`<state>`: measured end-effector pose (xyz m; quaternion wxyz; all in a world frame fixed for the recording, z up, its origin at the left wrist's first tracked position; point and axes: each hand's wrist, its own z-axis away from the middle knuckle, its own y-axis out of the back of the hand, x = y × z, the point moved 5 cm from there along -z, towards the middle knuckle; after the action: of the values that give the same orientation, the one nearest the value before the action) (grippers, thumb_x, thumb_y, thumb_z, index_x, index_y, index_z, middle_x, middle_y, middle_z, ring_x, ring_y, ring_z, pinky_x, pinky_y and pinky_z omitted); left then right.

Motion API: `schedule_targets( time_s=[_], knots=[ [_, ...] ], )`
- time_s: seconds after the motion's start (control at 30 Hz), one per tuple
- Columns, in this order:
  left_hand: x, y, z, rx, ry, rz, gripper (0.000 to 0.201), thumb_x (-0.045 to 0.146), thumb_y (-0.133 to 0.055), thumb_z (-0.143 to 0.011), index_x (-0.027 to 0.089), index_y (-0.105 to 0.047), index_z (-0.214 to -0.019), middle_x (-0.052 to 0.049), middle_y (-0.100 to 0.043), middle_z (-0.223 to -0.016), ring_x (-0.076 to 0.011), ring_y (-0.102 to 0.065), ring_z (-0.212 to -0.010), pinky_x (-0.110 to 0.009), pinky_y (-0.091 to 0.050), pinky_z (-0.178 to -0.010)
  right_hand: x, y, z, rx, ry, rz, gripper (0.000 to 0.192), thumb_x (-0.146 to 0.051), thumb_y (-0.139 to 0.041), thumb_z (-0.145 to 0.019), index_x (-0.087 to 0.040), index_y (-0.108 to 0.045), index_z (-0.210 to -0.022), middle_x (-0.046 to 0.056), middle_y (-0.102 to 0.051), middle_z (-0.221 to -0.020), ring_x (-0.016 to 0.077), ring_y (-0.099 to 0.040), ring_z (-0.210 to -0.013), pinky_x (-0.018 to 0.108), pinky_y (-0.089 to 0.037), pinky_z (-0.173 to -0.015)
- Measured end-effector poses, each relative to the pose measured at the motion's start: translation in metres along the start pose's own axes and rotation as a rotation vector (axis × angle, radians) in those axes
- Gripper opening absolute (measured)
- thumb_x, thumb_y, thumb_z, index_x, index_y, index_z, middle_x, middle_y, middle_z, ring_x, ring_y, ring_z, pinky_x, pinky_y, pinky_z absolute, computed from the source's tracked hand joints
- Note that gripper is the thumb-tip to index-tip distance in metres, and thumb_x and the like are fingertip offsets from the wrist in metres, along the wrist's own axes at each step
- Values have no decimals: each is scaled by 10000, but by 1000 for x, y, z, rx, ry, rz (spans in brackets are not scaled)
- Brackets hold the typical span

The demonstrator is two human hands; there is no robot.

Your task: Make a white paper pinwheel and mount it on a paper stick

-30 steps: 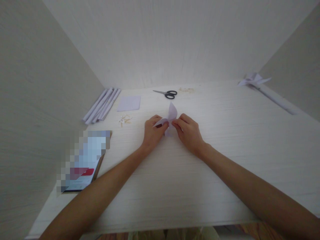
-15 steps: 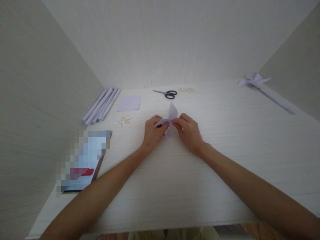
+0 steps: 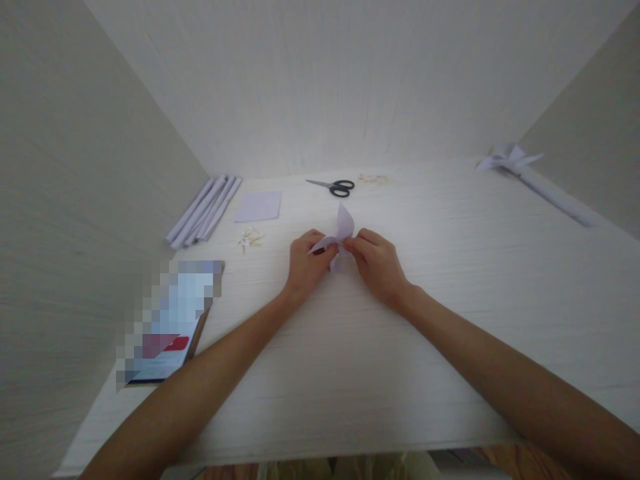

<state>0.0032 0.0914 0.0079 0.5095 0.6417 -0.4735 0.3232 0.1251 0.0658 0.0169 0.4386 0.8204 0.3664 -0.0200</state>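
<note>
At the middle of the table I hold a white paper pinwheel (image 3: 345, 222) with curved blades, one standing up and one pointing left. My left hand (image 3: 309, 265) is closed on its left side, the thumb pressing near the centre. My right hand (image 3: 379, 264) pinches at the centre from the right with thumb and forefinger. Whether a small part sits between those fingertips is hidden. Behind my hands lie scissors (image 3: 341, 189) with black handles, blades pointing left.
Rolled paper sticks (image 3: 204, 212) lie at the left beside square paper (image 3: 259, 206). A small pile of thin pale pieces (image 3: 250, 239) is in front of it, more bits (image 3: 374, 179) beside the scissors. A tablet-like device (image 3: 175, 320) lies left; another pinwheel (image 3: 511, 160) on a paper stick rests far right.
The right fingertips have shifted very slightly left toward the pinwheel's centre. Otherwise both hands keep their hold, and the things around them stay in place.
</note>
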Motion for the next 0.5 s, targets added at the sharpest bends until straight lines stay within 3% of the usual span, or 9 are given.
schedule_targets(
  time_s=[0.5],
  knots=[
    [2,-1,0,-17,-38,-62,156,147,-549,-650,144,-558,-494,35,-463,-558,-70,-429,-521,-214,-317,-497,-2,1,0,6,43,24,223,-158,-405,-837,-135,-616,-768,41,-503,-678,131,-461,-604,239,-383,-538]
  ],
)
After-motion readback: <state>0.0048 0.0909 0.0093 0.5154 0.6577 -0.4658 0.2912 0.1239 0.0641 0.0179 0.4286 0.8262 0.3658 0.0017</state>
